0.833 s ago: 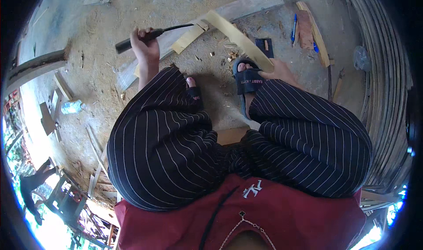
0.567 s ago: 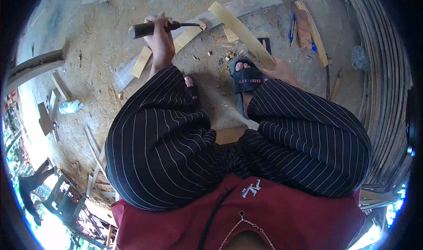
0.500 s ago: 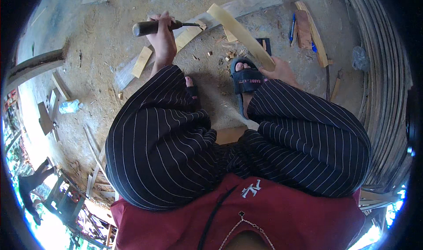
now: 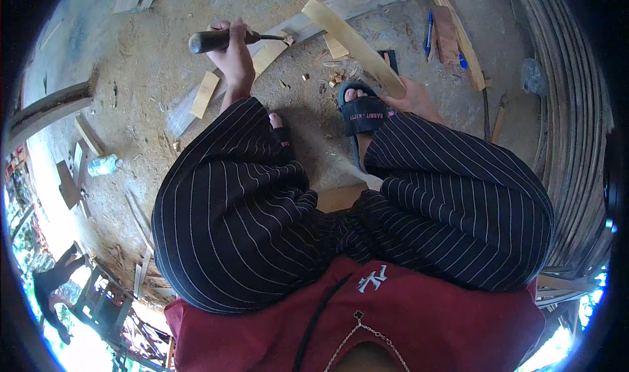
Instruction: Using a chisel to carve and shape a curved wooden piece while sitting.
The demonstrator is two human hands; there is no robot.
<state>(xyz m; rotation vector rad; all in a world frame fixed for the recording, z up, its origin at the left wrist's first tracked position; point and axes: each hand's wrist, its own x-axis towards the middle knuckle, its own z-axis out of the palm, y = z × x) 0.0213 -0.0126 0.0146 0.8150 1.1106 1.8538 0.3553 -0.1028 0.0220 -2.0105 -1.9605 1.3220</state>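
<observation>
My left hand [image 4: 232,64] grips the dark handle of a chisel [image 4: 211,41], whose metal tip meets the top end of a pale wood piece [image 4: 266,56] lying on a long greyish board [image 4: 367,1]. My right hand [image 4: 414,102], beside my right sandal [image 4: 363,113], is closed round the lower end of a flat light-wood batten [image 4: 347,41], held raised and slanting toward the chisel tip without touching it. Short offcuts [image 4: 205,95] and small chips [image 4: 336,77] lie around.
Blue pen [image 4: 429,31] and wood pieces [image 4: 447,34] lie at right, with a plastic bag [image 4: 534,77] and stacked long strips [image 4: 567,110]. A plastic bottle [image 4: 105,165] and scraps are at left. A person [image 4: 56,287] is at the lower left edge, beyond the floor.
My left hand has moved right and up, bringing the chisel tip onto the wood piece's end. The batten in my right hand has risen slightly.
</observation>
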